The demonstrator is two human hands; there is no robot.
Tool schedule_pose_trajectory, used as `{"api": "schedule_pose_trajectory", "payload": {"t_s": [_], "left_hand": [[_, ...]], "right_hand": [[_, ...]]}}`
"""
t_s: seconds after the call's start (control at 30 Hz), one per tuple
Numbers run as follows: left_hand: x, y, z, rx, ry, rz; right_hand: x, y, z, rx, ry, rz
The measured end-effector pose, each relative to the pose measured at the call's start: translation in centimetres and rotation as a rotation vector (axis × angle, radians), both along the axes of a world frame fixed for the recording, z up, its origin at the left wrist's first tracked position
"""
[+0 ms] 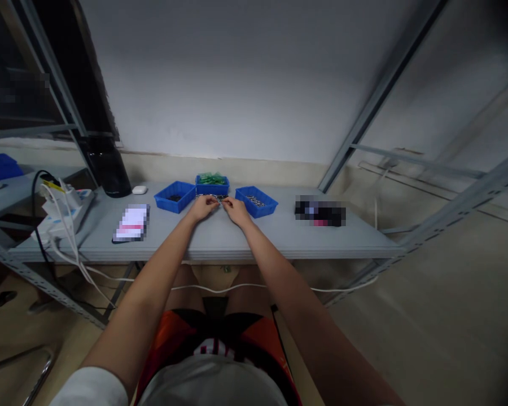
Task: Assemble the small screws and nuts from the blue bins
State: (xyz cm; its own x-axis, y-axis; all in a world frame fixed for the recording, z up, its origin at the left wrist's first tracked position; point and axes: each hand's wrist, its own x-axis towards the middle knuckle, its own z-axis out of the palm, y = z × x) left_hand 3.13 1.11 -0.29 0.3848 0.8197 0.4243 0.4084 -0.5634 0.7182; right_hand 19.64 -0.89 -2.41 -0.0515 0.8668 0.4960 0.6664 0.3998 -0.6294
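Note:
My left hand (204, 207) and my right hand (236, 211) meet over the middle of the grey table. The fingers of both are pinched together, almost touching, around something too small and blurred to name. Small dark and shiny pieces show just behind the fingertips. Close behind stands a blue bin (212, 188) heaped with green pieces. To the left of my left hand is a blue bin (175, 197) with a few dark parts in it. Beside my right hand another blue bin (257, 202) holds many small shiny metal pieces.
A phone (131, 222), a white case (139, 190) and a dark bottle (109, 168) are on the left of the table (211, 242). A power strip (68, 213) with cables sits at its left end. A dark blurred-out item (320, 212) lies right. Metal posts flank the table.

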Motion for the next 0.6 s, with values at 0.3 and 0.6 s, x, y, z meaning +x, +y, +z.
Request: {"api": "schedule_pose_trajectory", "payload": {"t_s": [0.3, 0.6], "left_hand": [[-0.17, 0.46, -0.15, 0.033, -0.005, 0.049], [-0.4, 0.94, -0.4, 0.1, -0.047, 0.12]], "right_hand": [[0.0, -0.1, 0.18, 0.008, 0.013, -0.027], [-0.16, -0.07, -0.01, 0.024, -0.126, 0.035]]}}
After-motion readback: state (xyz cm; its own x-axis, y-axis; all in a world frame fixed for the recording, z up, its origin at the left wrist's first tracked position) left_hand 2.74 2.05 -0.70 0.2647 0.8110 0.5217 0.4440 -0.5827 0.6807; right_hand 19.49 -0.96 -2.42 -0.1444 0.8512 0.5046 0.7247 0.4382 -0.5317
